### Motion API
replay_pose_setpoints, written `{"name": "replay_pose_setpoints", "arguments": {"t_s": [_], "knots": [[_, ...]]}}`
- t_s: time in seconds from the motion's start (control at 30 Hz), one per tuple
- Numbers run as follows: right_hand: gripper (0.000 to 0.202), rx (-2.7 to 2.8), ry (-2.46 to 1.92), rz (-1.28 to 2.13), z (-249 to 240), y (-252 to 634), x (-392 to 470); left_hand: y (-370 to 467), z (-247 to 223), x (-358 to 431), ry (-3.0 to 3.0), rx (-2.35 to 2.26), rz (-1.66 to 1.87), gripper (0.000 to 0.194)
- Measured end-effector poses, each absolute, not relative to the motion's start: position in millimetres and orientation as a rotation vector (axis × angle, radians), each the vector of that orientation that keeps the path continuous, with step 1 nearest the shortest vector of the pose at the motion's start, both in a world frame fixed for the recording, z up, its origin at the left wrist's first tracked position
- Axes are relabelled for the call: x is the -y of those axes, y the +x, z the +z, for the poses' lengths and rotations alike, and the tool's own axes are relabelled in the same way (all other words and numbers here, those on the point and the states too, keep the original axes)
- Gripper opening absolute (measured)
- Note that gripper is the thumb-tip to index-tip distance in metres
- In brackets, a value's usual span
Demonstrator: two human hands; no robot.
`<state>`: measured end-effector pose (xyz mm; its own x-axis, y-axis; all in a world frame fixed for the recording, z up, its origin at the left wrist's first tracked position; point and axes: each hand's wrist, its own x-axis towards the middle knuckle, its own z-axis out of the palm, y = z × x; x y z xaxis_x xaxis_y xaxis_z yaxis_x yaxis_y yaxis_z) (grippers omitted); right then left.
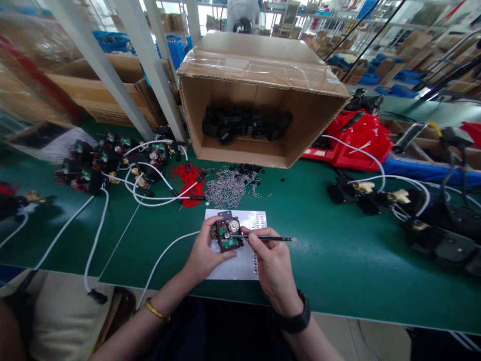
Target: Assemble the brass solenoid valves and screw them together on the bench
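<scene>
Open unit (230, 244), seemingly part-done
Your left hand (205, 249) grips it over the white sheet (233, 269) on the tabletop (334, 265); your right hand (273, 258) pinches a slim tool (276, 238), tip at the circuit board (224, 241), seated but uncovered: work appears left.

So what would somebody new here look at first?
Probably the big brown cardboard box, its open side facing us, behind a heap of small silvery metal pieces and thin bright red strands on the green tabletop. Nearer, the left hand holds a black-framed green circuit unit, and the right hand points a thin black tool at it.
</scene>
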<state>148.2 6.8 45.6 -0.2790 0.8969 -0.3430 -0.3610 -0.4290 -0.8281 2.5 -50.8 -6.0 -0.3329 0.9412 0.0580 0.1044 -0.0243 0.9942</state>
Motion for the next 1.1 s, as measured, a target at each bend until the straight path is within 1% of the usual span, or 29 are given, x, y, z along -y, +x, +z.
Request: {"name": "replay_pose_setpoints", "arguments": {"t_s": [0.17, 0.33, 0.5, 0.6, 0.7, 0.8, 0.83, 0.9, 0.97, 1.0, 1.03, 1.1], "knots": [[0.023, 0.797, -1.047, 1.85, 48, 148, -7, 3, -8, 51, 1.148, -1.537, 1.454, 0.074], [0.023, 0.807, -1.058, 1.827, 49, 146, -7, 3, 0, 49, 1.295, -1.591, 1.48, 0.068], [0.02, 0.844, -1.069, 1.806, 50, 145, -10, 6, 2, 48, 1.334, -1.5, 1.566, 0.072], [0.019, 0.887, -1.074, 1.788, 46, 143, -11, 5, -1, 47, 1.456, -1.431, 1.63, 0.064], [0.015, 0.984, -1.089, 1.743, 45, 145, -4, 0, 1, 47, 1.631, -1.486, 1.544, 0.052], [0.004, 1.37, -1.024, 1.48, 55, 154, 3, -4, 2, 51, 1.772, -1.563, 1.432, 0.043], [0.005, 1.518, -0.964, 1.351, 60, 157, 1, -5, 1, 52, 1.783, -1.585, 1.422, 0.043], [0.015, 1.683, -0.866, 1.083, 73, 156, -20, -7, -4, 55, 1.762, -1.618, 1.464, 0.043], [0.021, 1.686, -0.923, 0.837, 85, 140, -62, -7, -9, 54, 1.702, -1.636, 1.514, 0.042], [0.021, 1.692, -1.01, 0.716, 90, 124, -89, -7, -11, 52, 1.648, -1.647, 1.529, 0.041], [0.02, 1.805, -1.101, 0.621, 93, 103, -118, -7, -12, 50, 1.593, -1.657, 1.537, 0.041], [0.026, 2.298, -1.19, 0.495, 93, 54, -175, -6, -12, 44, 1.48, -1.694, 1.534, 0.046]]}}
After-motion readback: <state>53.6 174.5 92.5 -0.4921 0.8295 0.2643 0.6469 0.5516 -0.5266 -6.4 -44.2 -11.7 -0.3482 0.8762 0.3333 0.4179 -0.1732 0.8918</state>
